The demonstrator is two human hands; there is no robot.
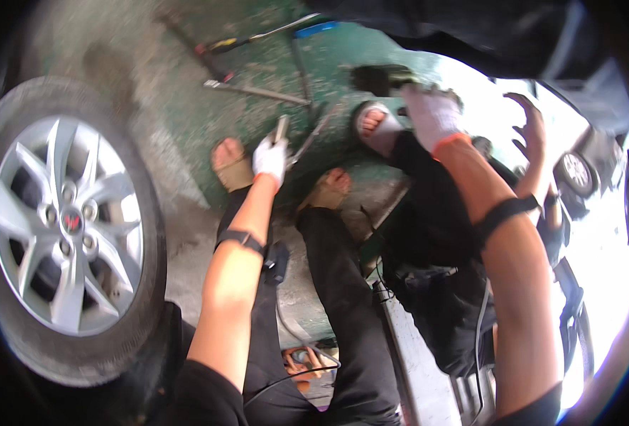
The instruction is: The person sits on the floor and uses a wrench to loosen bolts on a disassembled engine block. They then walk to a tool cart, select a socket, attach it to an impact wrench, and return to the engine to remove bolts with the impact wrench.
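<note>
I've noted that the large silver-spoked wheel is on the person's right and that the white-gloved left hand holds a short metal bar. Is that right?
Not quite: the large silver-spoked wheel is on the person's left, as the head view shows. The rest stands: the white-gloved left hand holds a short metal bar.

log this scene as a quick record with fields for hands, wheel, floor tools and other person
left hand: white-gloved, closed on a short metallic bar
right hand: white-gloved, blurred, beside a dark object; grip unclear
wheel: silver multi-spoke alloy, tyre fitted, left side
floor tools: yellow-and-black-handled tool, long metal bar
other person: bare hand raised, right side
</note>
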